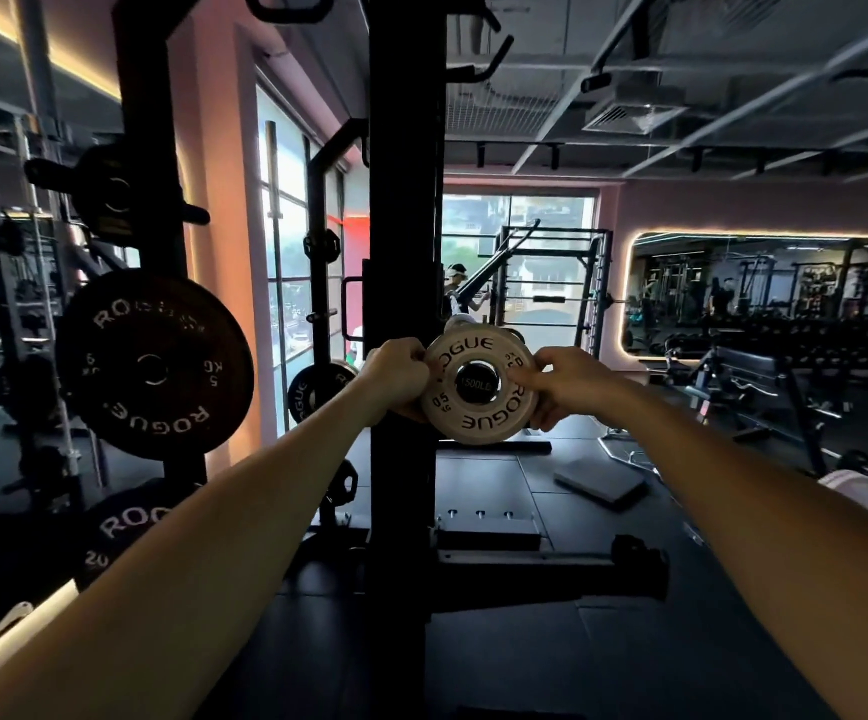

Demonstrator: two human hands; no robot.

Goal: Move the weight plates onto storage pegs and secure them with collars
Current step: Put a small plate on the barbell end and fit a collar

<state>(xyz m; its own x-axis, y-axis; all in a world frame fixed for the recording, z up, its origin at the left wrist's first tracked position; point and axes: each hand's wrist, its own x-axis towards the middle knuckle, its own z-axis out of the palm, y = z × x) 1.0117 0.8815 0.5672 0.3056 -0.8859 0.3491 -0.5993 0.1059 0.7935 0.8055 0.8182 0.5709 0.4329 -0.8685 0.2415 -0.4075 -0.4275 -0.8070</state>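
A small white plate [478, 384], a smooth round disc lettered ROGUE and 0.5 kg, sits flat-faced toward the camera on a steel bar end [477, 383] beside a black rack post [404, 304]. Both arms reach straight out: the left hand [395, 376] clamps its left rim, the right hand [569, 384] pinches its right rim. A matte black plate [153, 363] hangs at left.
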